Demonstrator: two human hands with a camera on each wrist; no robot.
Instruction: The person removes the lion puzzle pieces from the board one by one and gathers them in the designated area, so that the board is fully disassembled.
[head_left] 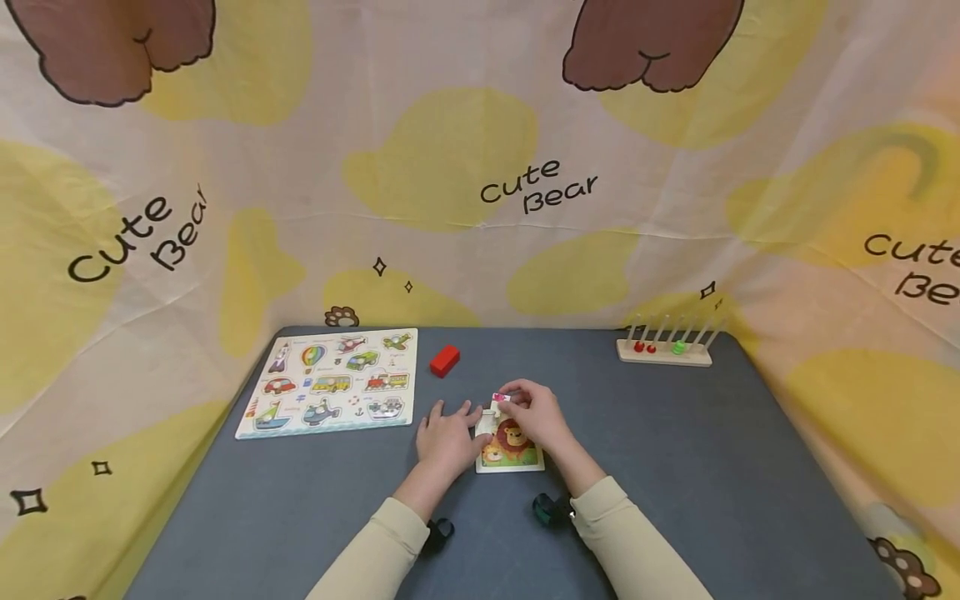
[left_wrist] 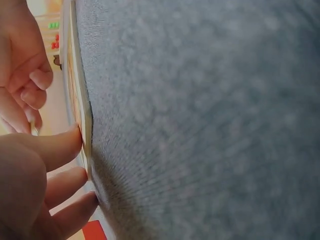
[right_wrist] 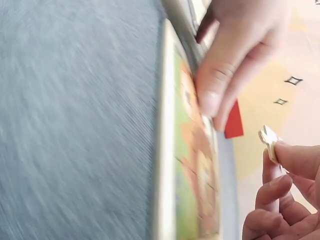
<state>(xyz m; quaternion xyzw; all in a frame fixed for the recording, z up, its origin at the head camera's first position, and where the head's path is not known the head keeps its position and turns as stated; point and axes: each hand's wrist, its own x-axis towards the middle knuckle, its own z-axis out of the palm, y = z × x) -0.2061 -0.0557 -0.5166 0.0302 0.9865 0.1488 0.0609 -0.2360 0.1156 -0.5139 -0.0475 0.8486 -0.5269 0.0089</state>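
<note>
A small lion jigsaw puzzle (head_left: 517, 457) in a light frame lies on the table, with a bare pale patch at its upper left. My left hand (head_left: 446, 443) rests at its left side, thumb on the board and fingers fairly straight along the edge; the left wrist view shows the thumb touching the board's rim (left_wrist: 86, 120). Over the puzzle's top, my right hand (head_left: 542, 419) pinches a puzzle piece (right_wrist: 270, 142) between thumb and index finger. Its face shows some pink in the head view. In the right wrist view the piece is held above the board, apart from it.
To the left lies a vehicle picture board (head_left: 326, 383). A red block (head_left: 445, 361) sits between it and the puzzle. At the back right stands a wooden peg rack (head_left: 663, 353) with red and green beads. A patterned cloth (head_left: 450, 192) hangs behind the grey table (head_left: 660, 475).
</note>
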